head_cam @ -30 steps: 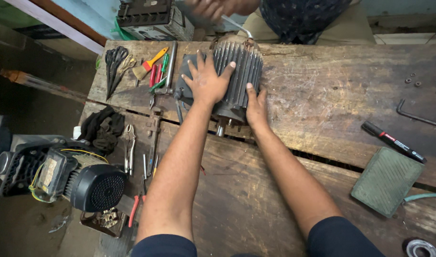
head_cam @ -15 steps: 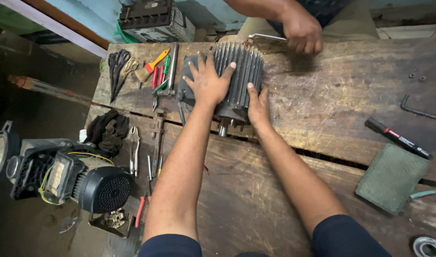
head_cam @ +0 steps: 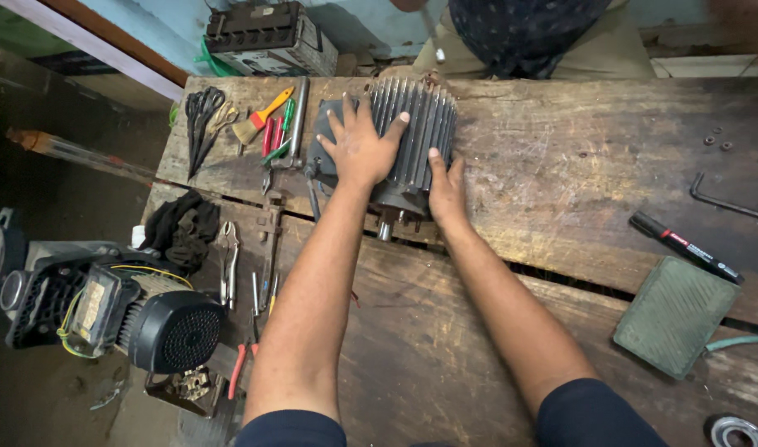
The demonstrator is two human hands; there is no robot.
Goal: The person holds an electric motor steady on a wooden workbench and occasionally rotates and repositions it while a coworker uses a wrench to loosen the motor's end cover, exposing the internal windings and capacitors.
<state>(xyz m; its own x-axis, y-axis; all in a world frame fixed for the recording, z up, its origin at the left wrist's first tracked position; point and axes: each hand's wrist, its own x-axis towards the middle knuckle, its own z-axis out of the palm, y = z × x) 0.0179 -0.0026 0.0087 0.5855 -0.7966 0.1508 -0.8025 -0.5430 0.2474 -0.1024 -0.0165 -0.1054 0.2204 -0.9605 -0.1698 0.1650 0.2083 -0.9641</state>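
Note:
A dark finned electric motor housing [head_cam: 420, 136] lies on its side on the wooden workbench [head_cam: 561, 174], its shaft end [head_cam: 385, 228] pointing toward me. My left hand [head_cam: 360, 149] lies flat on top of the fins with fingers spread. My right hand [head_cam: 447, 189] presses against the housing's right side near the front end. Another person in a dark shirt [head_cam: 519, 33] stands at the far edge of the bench, just behind the motor.
Scissors [head_cam: 198, 124], a small brush [head_cam: 259, 117] and screwdrivers [head_cam: 279, 136] lie left of the motor; pliers [head_cam: 228, 257] and a black cloth [head_cam: 180, 228] sit nearer. A marker [head_cam: 685, 247], hex key [head_cam: 722, 199], green pad [head_cam: 673, 314] lie right. A second motor [head_cam: 130, 319] sits on the floor left.
The other person's hand, which held a tool at the motor's far end, has pulled back out of view. My hands stay on the housing.

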